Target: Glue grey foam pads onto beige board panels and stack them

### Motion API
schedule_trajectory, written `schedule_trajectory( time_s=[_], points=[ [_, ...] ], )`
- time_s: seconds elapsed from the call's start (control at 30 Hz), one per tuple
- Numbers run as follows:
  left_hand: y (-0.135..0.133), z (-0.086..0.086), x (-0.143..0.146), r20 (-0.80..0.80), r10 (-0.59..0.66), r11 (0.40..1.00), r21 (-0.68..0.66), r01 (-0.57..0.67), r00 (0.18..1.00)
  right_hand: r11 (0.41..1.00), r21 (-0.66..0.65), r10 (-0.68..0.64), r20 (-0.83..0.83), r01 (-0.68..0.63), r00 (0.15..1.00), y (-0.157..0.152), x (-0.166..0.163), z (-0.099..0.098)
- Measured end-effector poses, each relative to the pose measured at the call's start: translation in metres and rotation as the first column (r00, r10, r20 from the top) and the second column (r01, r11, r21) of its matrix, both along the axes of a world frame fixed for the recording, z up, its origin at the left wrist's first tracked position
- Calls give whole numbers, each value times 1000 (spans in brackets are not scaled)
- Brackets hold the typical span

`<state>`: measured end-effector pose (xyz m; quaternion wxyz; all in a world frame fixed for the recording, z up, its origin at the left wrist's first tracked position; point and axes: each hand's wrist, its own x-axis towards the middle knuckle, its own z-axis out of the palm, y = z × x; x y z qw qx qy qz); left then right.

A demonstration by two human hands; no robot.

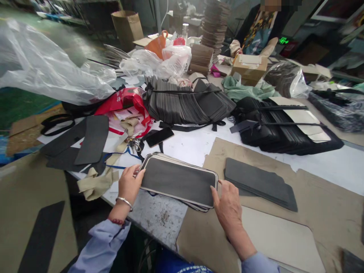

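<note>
A stack of dark grey rectangular panels with pale borders [179,181] is between my two hands, over the table's front edge. My left hand [130,184] grips its left end, thumb on top and fingers at the side. At the opposite end my right hand [227,199] holds the right edge, its thumb on the top panel. The fingertips beneath are hidden. Just right of the stack lies a pile of plain dark grey panels [258,182] on brown cardboard. A cream board with rounded corners [280,239] lies close to my right forearm.
Behind the stack are a black phone [159,137], keys [133,144] and a red bag [125,100]. Strapped bundles of dark panels [184,100] and black pieces [278,125] stand farther back. Loose dark panels [92,140] lie left. A person [256,30] is at the far side.
</note>
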<state>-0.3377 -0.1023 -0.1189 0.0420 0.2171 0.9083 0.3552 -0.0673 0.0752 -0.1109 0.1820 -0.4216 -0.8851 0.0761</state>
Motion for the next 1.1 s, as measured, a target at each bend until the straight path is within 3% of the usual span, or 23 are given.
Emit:
schedule_trajectory(
  time_s=[0.07,0.13,0.23,0.3,0.37,0.53,0.83,0.97,1.1],
  points=[
    [6,5,11,-230,-103,994,-64,91,968,983,102,153,14,-153,988,1,-10,0],
    [15,9,24,-324,-275,959,-158,235,905,952,141,269,45,-272,962,2,-21,-3],
    [31,7,41,-292,-537,834,-328,444,792,925,123,353,77,-360,933,1,-31,-18],
    [38,2,47,-230,-611,770,-393,503,757,919,104,373,75,-379,925,1,-32,-30],
    [39,-2,49,-190,-630,747,-415,520,753,913,96,391,66,-396,918,2,-32,-39],
    [36,-8,50,-188,-623,751,-414,514,759,908,67,411,52,-414,910,4,-28,-47],
    [35,-14,51,-230,-640,729,-482,485,733,922,-67,383,30,-381,923,-2,-26,-33],
    [34,-21,48,-264,-659,721,-488,491,704,973,-81,206,-104,-214,973,-3,-6,-30],
    [34,-16,47,-324,-636,760,-420,496,700,999,-35,-9,-154,4,988,5,46,-47]
  ],
)
